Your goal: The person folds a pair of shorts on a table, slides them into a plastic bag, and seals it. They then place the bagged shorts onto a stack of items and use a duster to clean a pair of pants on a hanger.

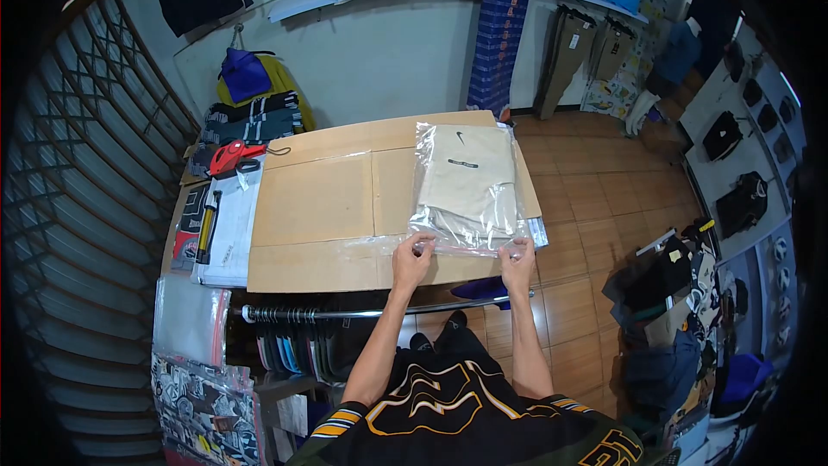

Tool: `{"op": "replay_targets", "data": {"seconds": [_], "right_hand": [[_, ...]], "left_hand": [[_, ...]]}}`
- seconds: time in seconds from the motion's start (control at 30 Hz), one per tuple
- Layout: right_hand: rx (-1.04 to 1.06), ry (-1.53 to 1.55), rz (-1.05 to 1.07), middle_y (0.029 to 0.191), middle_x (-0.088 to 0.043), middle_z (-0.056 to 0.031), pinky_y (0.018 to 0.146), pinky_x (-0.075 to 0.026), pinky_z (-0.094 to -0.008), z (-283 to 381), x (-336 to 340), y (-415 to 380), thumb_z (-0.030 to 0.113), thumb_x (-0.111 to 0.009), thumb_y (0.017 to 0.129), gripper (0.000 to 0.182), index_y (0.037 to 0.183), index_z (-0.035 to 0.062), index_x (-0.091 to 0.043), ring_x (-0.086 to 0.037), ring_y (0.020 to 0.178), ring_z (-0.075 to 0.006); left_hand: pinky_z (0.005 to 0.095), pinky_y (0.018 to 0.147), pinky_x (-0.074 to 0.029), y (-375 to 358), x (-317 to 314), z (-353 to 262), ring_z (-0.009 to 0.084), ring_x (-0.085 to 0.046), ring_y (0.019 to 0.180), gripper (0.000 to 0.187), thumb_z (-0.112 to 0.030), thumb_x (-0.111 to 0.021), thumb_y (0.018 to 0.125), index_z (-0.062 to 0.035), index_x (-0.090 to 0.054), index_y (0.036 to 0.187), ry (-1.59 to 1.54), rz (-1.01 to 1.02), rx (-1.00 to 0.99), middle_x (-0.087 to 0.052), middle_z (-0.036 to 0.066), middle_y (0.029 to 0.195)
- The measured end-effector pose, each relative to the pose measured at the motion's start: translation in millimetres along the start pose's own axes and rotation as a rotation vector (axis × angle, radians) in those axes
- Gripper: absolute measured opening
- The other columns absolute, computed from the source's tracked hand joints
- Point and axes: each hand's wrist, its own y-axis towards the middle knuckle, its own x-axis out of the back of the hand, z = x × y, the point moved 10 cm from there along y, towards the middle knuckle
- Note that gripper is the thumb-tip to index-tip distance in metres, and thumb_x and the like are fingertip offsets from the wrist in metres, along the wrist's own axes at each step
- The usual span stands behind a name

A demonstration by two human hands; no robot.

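One clear bag of folded beige garment (466, 185) on one cardboard sheet (345, 207), two hands on the bag's near edge, one red tape dispenser (231, 156) left of the cardboard.

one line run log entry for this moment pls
left hand: pinching near edge of bagged garment | right hand: pinching same edge | bag: flat on cardboard tabletop | red tool: far left, untouched

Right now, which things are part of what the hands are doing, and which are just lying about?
In use: left hand, right hand, bagged shirt, cardboard sheet.
Lying about: red tape dispenser, pump, folded clothes, clothes rail.
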Motion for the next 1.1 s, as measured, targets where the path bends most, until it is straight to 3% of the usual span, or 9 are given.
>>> {"op": "replay_targets", "data": {"seconds": [0.3,0.37,0.47,0.57,0.83,1.1], "right_hand": [[0.019,-0.044,0.023,0.105,-0.065,-0.018,0.079,-0.05,-0.0397,30,-2,-9,0.013,-0.075,0.08,0.039,0.113,0.0016,-0.057,-0.064,0.094,-0.0314],[-0.017,-0.051,0.053,0.103,-0.065,-0.0179,0.081,-0.049,-0.0408,23,-6,-9,0.014,-0.075,0.08,0.039,0.113,0.0025,-0.058,-0.063,0.093,-0.0325],[0.086,-0.066,0.004,0.102,-0.066,-0.0178,0.084,-0.048,-0.0424,19,-5,-7,0.014,-0.075,0.08,0.039,0.112,0.0036,-0.057,-0.063,0.093,-0.034],[-0.004,-0.057,0.036,0.104,-0.066,-0.0186,0.086,-0.048,-0.043,10,-7,-6,0.015,-0.075,0.08,0.038,0.11,0.0037,-0.056,-0.063,0.096,-0.0351],[-0.014,-0.119,0.041,0.106,-0.066,-0.0192,0.086,-0.048,-0.0459,19,-10,-9,0.022,-0.077,0.079,0.041,0.111,0.0062,-0.056,-0.064,0.101,-0.0393],[-0.025,-0.122,0.076,0.104,-0.067,-0.0183,0.084,-0.048,-0.0471,5,-18,-7,0.023,-0.077,0.079,0.041,0.11,0.0074,-0.056,-0.064,0.099,-0.0387]], "left_hand": [[0.0322,0.059,-0.048,-6,-6,-17,0.0165,-0.06,0.06,0.018,-0.018,-0.068,0.088,-0.0087,-0.073,0.102,0.016,0.005,-0.005,-0.065,0.009,0.067],[0.0333,0.062,-0.049,-7,-11,-16,0.0188,-0.064,0.064,0.018,-0.018,-0.067,0.088,-0.0086,-0.073,0.102,0.024,0.02,-0.019,-0.067,0.011,0.071],[0.034,0.067,-0.051,-8,-11,-19,0.0218,-0.067,0.07,0.017,-0.018,-0.067,0.088,-0.0082,-0.073,0.102,0.035,-0.005,-0.062,-0.069,0.013,0.075],[0.0346,0.07,-0.051,-8,-11,-18,0.0239,-0.069,0.074,0.018,-0.018,-0.067,0.089,-0.0078,-0.072,0.102,0.025,0.022,-0.017,-0.07,0.015,0.078],[0.0358,0.064,-0.049,-12,-13,-31,0.0236,-0.065,0.066,0.02,-0.019,-0.068,0.088,-0.0084,-0.072,0.104,0.034,0.029,-0.039,-0.068,0.015,0.076],[0.0375,0.063,-0.049,-14,-16,-32,0.0251,-0.064,0.065,0.019,-0.019,-0.068,0.088,-0.0109,-0.072,0.104,0.122,0.03,-0.061,-0.067,0.015,0.073]]}}
